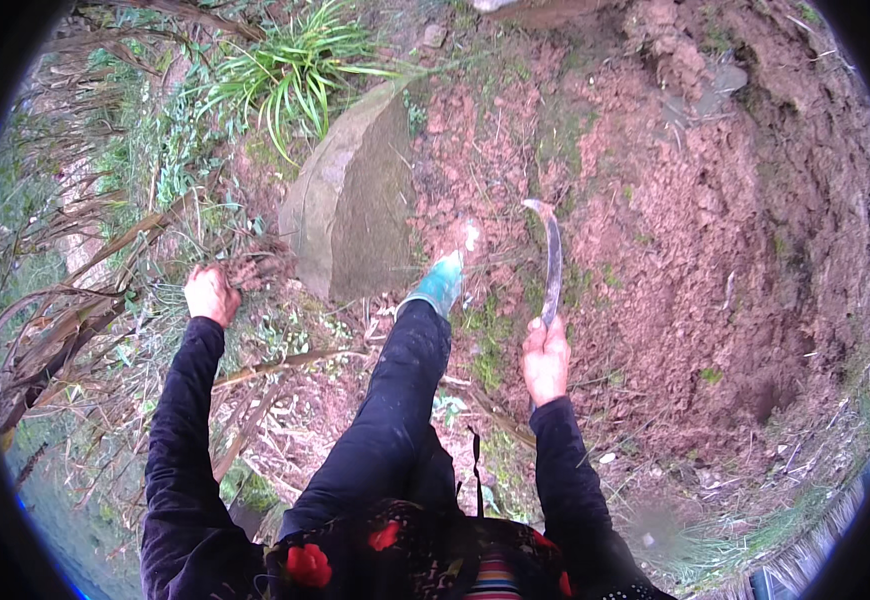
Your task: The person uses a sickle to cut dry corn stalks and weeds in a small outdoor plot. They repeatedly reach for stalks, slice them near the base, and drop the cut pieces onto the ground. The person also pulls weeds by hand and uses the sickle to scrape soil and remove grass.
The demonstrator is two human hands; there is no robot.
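Observation:
A sickle (pixel 553 262) with a curved, worn metal blade is held in my right hand (pixel 545 364), its tip pointing away from me above the reddish soil. The handle is mostly hidden by the fingers and sleeve. On the left, my left hand (pixel 212 294) is closed in a fist around a clump of weeds with brownish, soil-covered roots (pixel 261 266). This clump sticks out toward a large angular rock (pixel 371 202). Exactly which stems the fingers grip is hidden.
My leg ends in a teal boot (pixel 439 285) beside the rock. Dry stalks (pixel 67 330) crowd the left side. A grassy tuft (pixel 292 79) grows behind the rock. Uneven, clumpy red soil (pixel 712 292) rises on the right; another stone (pixel 540 9) lies at the far edge.

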